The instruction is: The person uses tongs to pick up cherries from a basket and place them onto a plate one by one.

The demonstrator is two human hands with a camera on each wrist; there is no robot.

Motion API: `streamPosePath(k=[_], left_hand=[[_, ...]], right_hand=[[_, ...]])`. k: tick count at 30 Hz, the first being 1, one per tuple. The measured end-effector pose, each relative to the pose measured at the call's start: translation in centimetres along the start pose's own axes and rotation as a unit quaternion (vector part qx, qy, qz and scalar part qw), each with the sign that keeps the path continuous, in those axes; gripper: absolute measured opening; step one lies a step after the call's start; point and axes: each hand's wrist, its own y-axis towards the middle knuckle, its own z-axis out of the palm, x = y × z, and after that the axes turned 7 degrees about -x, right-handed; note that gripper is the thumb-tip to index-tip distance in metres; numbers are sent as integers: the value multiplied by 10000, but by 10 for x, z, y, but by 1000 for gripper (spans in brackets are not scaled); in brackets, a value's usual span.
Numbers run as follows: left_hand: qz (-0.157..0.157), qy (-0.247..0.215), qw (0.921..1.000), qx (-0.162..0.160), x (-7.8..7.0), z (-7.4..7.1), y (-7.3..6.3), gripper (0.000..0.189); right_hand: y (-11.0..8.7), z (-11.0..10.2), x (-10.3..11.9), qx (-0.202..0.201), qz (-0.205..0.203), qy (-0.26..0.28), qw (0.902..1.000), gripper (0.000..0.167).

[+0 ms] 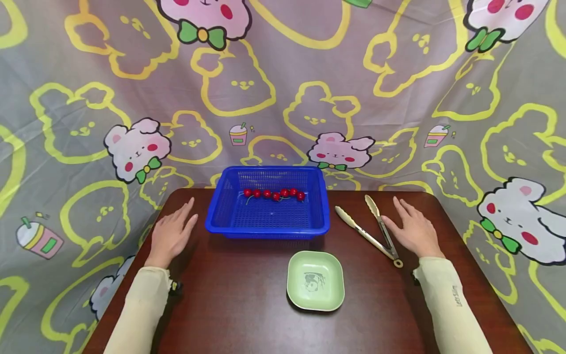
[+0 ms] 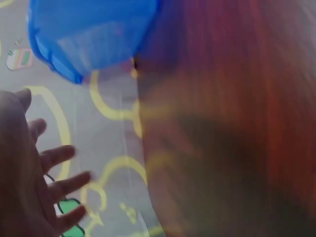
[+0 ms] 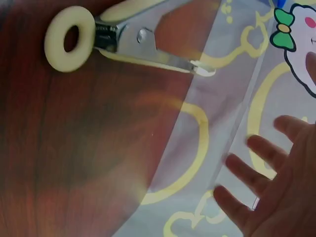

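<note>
At the middle of the frame, near the far edge of a dark wooden counter [image 1: 243,295], a blue basket [image 1: 267,230], set upright, mouth upward, probably for easy access from above. Inside, along the far part of the mesh floor, a loose row of red cherries [image 1: 276,196], some with thin stems; likely strung out rather than heaped to leave each within separate reach, with raised walls as a guard against rolling away.

Below the basket in the frame and a little right of centre, a shallow green dish [image 1: 331,275], upright, nothing in it, panda print in view; seemingly set on the near side for closeness to the body.

To the right of the basket, a pair of tongs [image 1: 370,239], lying flat with arms spread. Ring end toward the lower right, tips toward the top of the frame: perhaps laid so to suit the right side.

At centre left, the left hand [image 1: 171,234], fingers loosely extended, released, gripping nothing; nearest to the basket but apart from it. At centre right, the right hand [image 1: 415,230], equally relaxed and ungripping, thumb just beside the tongs. Resting on the counter or hovering above: cannot tell. Placed wide on both sides, apparently to keep out of the way of everything between.
</note>
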Motion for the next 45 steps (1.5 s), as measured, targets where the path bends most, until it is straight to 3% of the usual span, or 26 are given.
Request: streamPosePath(k=[4, 8, 16, 24, 28, 32, 37, 45], left_hand=[[-193, -284, 9986, 399, -16, -3, 8, 65], [-306, -563, 9962, 590, -30, -1, 15, 68], [-494, -779, 9928, 770, -62, 6, 38, 74], [-905, -529, 9906, 884, -83, 14, 56, 75], [-992, -227, 9907, 906, -91, 17, 64, 77], [-1053, -52, 9903, 904, -95, 20, 69, 81], [-1125, 29, 9896, 894, -96, 25, 67, 85], [-1144, 2, 9898, 855, -97, 24, 68, 86]], right_hand=[[-4, 4, 3, 579, 122, 39, 9982, 89], [-9, 13, 6, 969, 109, 131, 9952, 95], [-14, 19, 14, 1061, -60, 54, 9943, 103], [-16, 26, 16, 1029, -86, 178, 9945, 116], [-17, 30, 15, 1066, -35, 215, 9941, 118], [-17, 34, 14, 1080, -87, 85, 9941, 110], [-16, 41, 14, 1133, -84, -60, 9935, 94], [-16, 43, 12, 1165, -26, 26, 9932, 93]])
